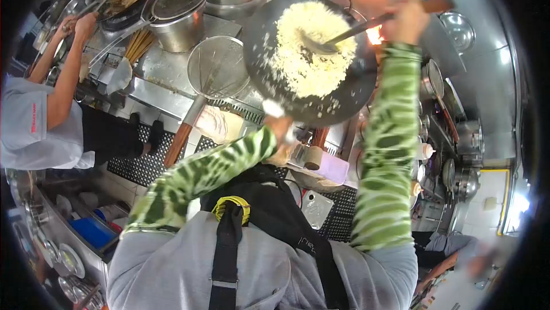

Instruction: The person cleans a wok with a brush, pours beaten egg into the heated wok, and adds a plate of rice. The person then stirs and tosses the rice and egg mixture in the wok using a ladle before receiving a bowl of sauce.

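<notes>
A dark wok [260,61] full of pale fried rice [312,18] is over the stove, with loose grains scattered across its surface. My left hand [279,128] is closed at the wok's near rim, where a white patch, perhaps cloth, shows; the exact grip is blurred. Wrapped around the shaft of a wok ladle [358,28] is my right hand [408,21]. The ladle's wooden handle end sticks out to the right, and its metal head rests in the rice. Both forearms wear green patterned sleeves.
Flames [375,35] burn at the wok's right. Left of it lie a wooden-handled mesh strainer [217,66] and a lidded steel pot [179,32]. A co-worker [43,115] stands at left, hands on a long handle. A lilac container [331,168] sits below the wok.
</notes>
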A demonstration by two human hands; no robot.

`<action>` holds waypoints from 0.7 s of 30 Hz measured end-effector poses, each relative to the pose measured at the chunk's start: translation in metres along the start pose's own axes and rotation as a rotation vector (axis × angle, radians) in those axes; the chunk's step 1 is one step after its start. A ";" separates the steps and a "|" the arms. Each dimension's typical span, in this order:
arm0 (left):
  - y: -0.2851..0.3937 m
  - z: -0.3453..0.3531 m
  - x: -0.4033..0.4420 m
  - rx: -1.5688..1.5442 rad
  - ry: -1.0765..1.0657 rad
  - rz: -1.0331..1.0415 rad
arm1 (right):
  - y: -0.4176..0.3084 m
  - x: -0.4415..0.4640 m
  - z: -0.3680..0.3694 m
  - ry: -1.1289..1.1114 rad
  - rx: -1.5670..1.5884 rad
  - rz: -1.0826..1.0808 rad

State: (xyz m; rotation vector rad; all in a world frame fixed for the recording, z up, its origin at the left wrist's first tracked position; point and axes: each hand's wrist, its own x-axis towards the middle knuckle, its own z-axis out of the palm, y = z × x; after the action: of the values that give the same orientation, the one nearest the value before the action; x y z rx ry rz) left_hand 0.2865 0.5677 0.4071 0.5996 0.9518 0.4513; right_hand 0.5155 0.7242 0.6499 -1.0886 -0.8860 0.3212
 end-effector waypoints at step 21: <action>0.023 0.015 0.048 -0.221 0.047 0.137 | 0.014 -0.048 0.018 0.086 -0.115 -0.179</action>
State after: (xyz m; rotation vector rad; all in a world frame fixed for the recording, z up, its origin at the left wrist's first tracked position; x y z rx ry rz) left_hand 0.3218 0.6092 0.3990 0.4556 0.8945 0.6861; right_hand 0.4743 0.7120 0.6190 -1.1121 -0.9261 0.0752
